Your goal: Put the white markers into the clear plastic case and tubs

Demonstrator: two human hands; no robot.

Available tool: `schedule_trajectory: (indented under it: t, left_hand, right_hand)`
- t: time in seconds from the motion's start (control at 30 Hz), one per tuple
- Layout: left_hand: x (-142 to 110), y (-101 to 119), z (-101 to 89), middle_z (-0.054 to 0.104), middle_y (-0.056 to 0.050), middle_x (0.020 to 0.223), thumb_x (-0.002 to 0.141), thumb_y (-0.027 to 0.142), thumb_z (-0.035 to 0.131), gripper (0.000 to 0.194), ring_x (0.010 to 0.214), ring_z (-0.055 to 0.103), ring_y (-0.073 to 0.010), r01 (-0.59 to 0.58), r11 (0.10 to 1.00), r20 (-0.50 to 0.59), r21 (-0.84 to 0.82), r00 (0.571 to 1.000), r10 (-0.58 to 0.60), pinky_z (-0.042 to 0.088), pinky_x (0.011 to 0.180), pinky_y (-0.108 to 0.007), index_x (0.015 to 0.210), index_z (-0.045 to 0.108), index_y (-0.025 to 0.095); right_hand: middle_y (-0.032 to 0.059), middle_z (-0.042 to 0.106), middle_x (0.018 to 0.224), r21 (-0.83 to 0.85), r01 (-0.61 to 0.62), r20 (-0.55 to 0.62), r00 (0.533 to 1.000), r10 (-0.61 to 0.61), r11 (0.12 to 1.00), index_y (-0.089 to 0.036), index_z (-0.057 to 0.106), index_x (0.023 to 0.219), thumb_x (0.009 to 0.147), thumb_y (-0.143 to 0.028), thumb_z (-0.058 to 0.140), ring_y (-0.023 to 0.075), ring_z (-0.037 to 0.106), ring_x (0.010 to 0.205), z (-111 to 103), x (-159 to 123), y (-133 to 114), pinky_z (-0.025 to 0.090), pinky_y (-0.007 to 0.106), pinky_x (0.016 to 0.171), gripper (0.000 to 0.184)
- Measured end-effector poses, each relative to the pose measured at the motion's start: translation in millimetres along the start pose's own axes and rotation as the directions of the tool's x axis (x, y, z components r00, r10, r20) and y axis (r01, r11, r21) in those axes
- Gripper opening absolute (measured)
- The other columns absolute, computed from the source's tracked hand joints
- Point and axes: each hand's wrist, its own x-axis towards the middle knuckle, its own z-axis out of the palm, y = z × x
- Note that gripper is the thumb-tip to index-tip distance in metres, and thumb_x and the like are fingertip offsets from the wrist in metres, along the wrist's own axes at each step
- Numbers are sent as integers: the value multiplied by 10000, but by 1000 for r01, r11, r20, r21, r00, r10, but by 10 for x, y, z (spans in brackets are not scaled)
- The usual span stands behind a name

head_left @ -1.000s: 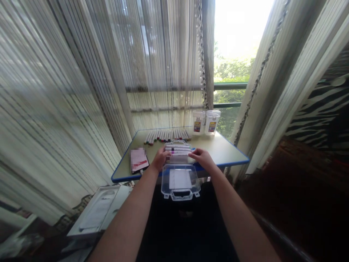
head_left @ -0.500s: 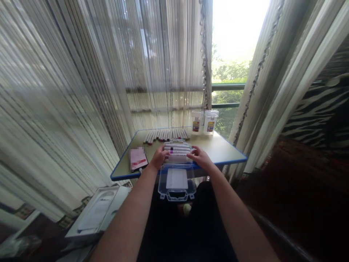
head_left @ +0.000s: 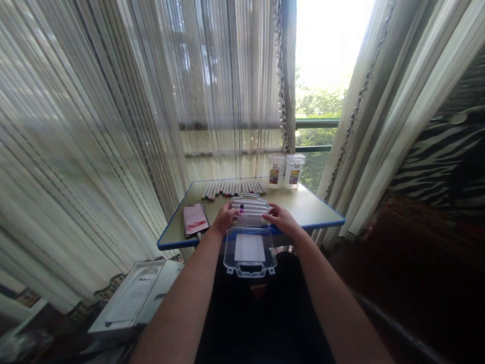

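A clear plastic carrying case [head_left: 232, 257] lies open at the table's near edge, its lid hanging toward my lap with a white sheet inside. Several white markers [head_left: 253, 211] lie crosswise in its body, one showing a purple band at the left. My left hand [head_left: 226, 219] is closed at the left ends of the markers, thumb on top. At their right ends my right hand [head_left: 281, 218] is closed too, thumb and fingers pressing in from the side. The fingers partly hide which markers they touch.
Along the back of the table [head_left: 318, 216] runs a row of white markers [head_left: 231, 188] with coloured ends. Two upright clear cases [head_left: 293, 173] stand at the back right. A phone [head_left: 196, 221] with a cable lies at the left, and a white box [head_left: 132, 296] sits below the table.
The view has shifted slightly, so everything appears a little further right. Both hands stay at the marker ends, with hardly any visible movement against the case.
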Motion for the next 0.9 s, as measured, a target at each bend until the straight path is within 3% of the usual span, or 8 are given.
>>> schedule_trajectory:
  t: [0.43, 0.73, 0.9]
  left_hand:
    - [-6, 6, 29, 618, -14, 723, 487, 125, 515, 342, 641, 603, -147, 6, 1000, 2, 8, 1000, -6, 459, 525, -234, 822, 547, 182]
    - [12, -38, 16, 613, -7, 740, 499, 125, 554, 329, 608, 585, -126, -13, 1000, 37, 5, 999, 13, 435, 496, -216, 823, 552, 180]
    - [27, -62, 0, 617, -11, 768, 513, 117, 563, 342, 623, 584, -112, -2, 1000, 71, -8, 997, 3, 430, 502, -197, 849, 559, 177]
  right_hand:
    - [-43, 544, 705, 44, -6, -16, 1000, 7, 999, -176, 496, 1126, 642, -433, 696, 86, 489, 566, -7, 23, 41, 359, 219, 505, 584]
    - [-47, 547, 711, 140, 16, -23, 1000, -12, 990, -174, 482, 1129, 632, -393, 683, 103, 520, 618, -10, 52, 111, 393, 241, 575, 579]
    - [-41, 544, 742, 102, 23, -41, 999, -19, 994, -168, 476, 1140, 641, -382, 674, 107, 522, 646, -20, 40, 114, 407, 253, 614, 578]
